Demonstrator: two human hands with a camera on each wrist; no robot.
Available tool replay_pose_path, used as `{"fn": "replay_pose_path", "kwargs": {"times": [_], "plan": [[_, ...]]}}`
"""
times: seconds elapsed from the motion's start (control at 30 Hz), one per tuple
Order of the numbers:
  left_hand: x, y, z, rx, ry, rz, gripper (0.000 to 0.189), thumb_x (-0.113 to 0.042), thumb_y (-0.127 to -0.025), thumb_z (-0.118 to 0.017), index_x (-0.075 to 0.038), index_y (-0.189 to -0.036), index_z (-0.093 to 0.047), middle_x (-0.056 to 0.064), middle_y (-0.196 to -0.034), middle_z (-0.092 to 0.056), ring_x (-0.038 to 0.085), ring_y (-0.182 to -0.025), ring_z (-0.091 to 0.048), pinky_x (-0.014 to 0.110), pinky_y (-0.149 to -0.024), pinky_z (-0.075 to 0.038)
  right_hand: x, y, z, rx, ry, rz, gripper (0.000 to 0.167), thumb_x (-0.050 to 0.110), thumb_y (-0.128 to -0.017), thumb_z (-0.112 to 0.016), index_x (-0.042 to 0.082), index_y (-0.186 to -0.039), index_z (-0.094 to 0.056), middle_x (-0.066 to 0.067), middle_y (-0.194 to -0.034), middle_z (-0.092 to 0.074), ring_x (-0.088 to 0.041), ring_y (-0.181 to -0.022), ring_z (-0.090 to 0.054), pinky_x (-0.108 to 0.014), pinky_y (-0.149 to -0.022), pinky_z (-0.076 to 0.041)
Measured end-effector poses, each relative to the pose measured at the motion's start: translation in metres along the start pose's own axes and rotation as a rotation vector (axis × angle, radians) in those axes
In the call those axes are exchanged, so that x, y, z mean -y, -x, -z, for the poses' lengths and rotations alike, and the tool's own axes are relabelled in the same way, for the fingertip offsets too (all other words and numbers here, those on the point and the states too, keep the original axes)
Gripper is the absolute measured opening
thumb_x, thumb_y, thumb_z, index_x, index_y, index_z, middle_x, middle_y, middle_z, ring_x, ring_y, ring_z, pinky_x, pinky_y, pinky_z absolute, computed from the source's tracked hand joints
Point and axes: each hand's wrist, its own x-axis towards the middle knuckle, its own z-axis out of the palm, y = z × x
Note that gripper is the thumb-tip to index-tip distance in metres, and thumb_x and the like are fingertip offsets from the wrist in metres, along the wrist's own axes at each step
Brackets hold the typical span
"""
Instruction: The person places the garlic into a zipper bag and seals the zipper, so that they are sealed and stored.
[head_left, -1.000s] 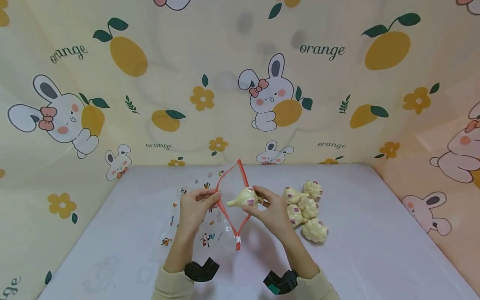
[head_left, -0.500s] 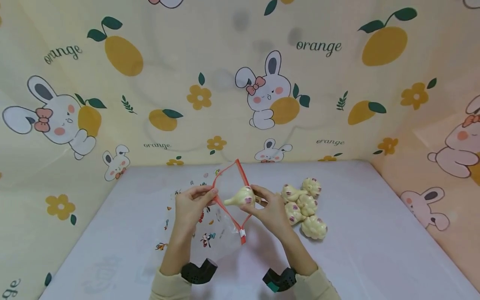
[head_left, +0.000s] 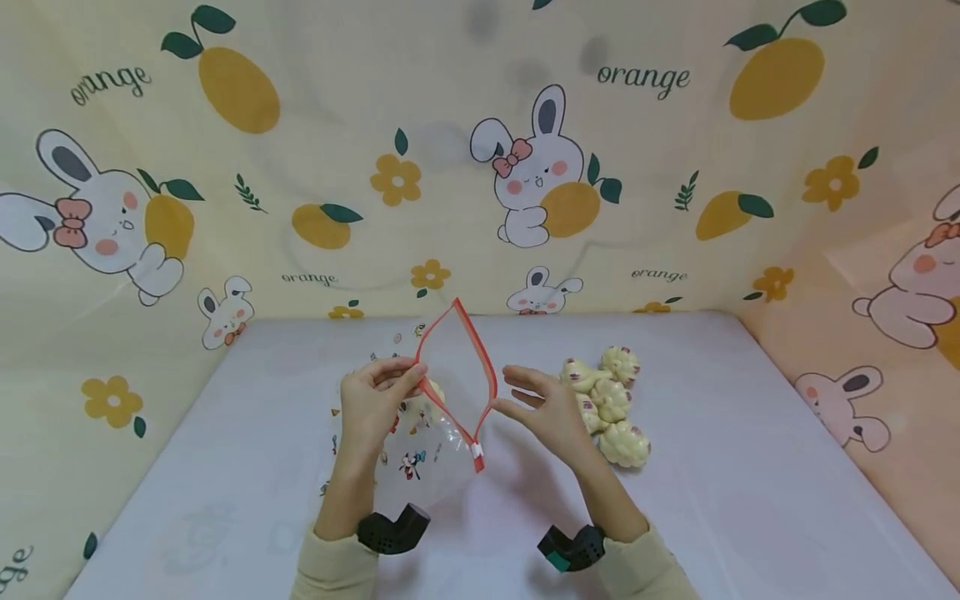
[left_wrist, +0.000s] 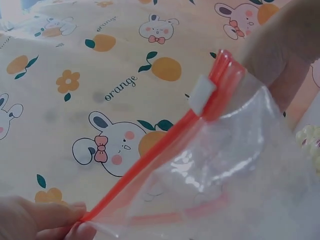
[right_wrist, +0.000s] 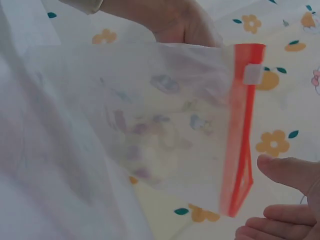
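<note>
My left hand (head_left: 375, 404) pinches the red zipper edge of a clear zip bag (head_left: 411, 465) printed with small cartoon figures. The bag's mouth gapes in a diamond shape, with a white slider (head_left: 477, 451) at its near end. A pale garlic bulb (head_left: 433, 400) shows inside the bag, partly hidden behind the left fingers and the red edge. The right hand (head_left: 547, 412) holds nothing; its fingers are spread, the thumb close to the right edge of the mouth. In the right wrist view, the right thumb (right_wrist: 287, 172) points at the red zipper strip (right_wrist: 242, 130).
Several cream garlic bulbs with purple patches (head_left: 611, 400) lie in a cluster on the white table (head_left: 750, 500), right of the right hand. A cloth printed with rabbits and oranges (head_left: 427, 100) hangs behind the table and along its sides.
The garlic bulb that the right hand held at the bag's mouth is now inside the bag. The right hand has let go and its fingers have spread. The left hand keeps its pinch.
</note>
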Motion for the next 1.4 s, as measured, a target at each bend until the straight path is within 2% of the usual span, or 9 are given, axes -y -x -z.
{"fn": "replay_pose_path", "kwargs": {"times": [0.23,0.47,0.7,0.9,1.07,1.2,1.4], "plan": [[0.002,-0.001,0.000,0.018,-0.028,-0.022,0.023,-0.011,-0.085,-0.073,0.003,-0.103,-0.069,0.011,-0.090,-0.076,0.002,-0.065,-0.069,0.014,-0.067,-0.058,-0.010,0.002,0.021,0.030,0.066,0.008,0.050,0.013,-0.081,-0.077,0.000,-0.126,-0.059,-0.020,-0.129,-0.062,-0.034,-0.121,-0.061,-0.038,-0.099,-0.054],[0.002,-0.002,0.000,0.042,-0.014,-0.038,0.023,-0.009,-0.085,-0.072,0.004,-0.103,-0.068,0.006,-0.084,-0.075,0.002,-0.065,-0.069,0.015,-0.068,-0.059,-0.019,0.008,0.052,0.049,0.147,0.015,0.048,0.015,-0.081,-0.077,-0.001,-0.124,-0.061,-0.021,-0.124,-0.065,-0.036,-0.115,-0.064,-0.043,-0.097,-0.055],[0.002,-0.003,0.001,0.046,-0.007,-0.050,0.023,-0.009,-0.087,-0.071,0.004,-0.104,-0.067,0.001,-0.084,-0.075,0.001,-0.067,-0.068,0.014,-0.069,-0.058,-0.031,0.016,0.085,0.057,0.241,0.035,0.043,0.014,-0.084,-0.073,-0.004,-0.121,-0.062,-0.024,-0.120,-0.066,-0.041,-0.109,-0.065,-0.037,-0.090,-0.059],[0.003,-0.003,0.001,0.048,0.018,-0.064,0.022,-0.007,-0.087,-0.070,0.005,-0.104,-0.067,-0.005,-0.080,-0.073,0.001,-0.066,-0.068,0.015,-0.069,-0.058,-0.042,0.020,0.108,0.052,0.282,-0.007,0.043,0.017,-0.086,-0.073,-0.004,-0.122,-0.061,-0.023,-0.121,-0.066,-0.039,-0.111,-0.065,-0.028,-0.088,-0.059],[0.004,-0.004,0.002,0.053,0.042,-0.081,0.022,-0.006,-0.087,-0.069,0.007,-0.104,-0.067,-0.004,-0.080,-0.073,0.001,-0.066,-0.068,0.016,-0.069,-0.059,-0.048,0.024,0.122,0.056,0.322,-0.012,0.045,0.020,-0.085,-0.074,-0.003,-0.121,-0.062,-0.022,-0.121,-0.066,-0.038,-0.112,-0.064,-0.035,-0.092,-0.058],[0.004,-0.004,0.002,0.057,0.042,-0.087,0.022,-0.006,-0.087,-0.069,0.007,-0.104,-0.067,-0.008,-0.077,-0.072,0.000,-0.067,-0.068,0.016,-0.070,-0.059,-0.052,0.025,0.130,0.070,0.350,-0.002,0.043,0.021,-0.085,-0.073,-0.002,-0.121,-0.063,-0.021,-0.121,-0.066,-0.037,-0.112,-0.064,-0.035,-0.091,-0.058],[0.004,-0.003,0.001,0.051,0.017,-0.065,0.022,-0.007,-0.087,-0.070,0.006,-0.104,-0.067,-0.008,-0.078,-0.072,0.001,-0.066,-0.068,0.015,-0.069,-0.058,-0.060,0.028,0.137,0.093,0.367,0.048,0.039,0.016,-0.086,-0.073,-0.002,-0.119,-0.063,-0.021,-0.120,-0.067,-0.039,-0.108,-0.064,-0.038,-0.089,-0.058]]}}
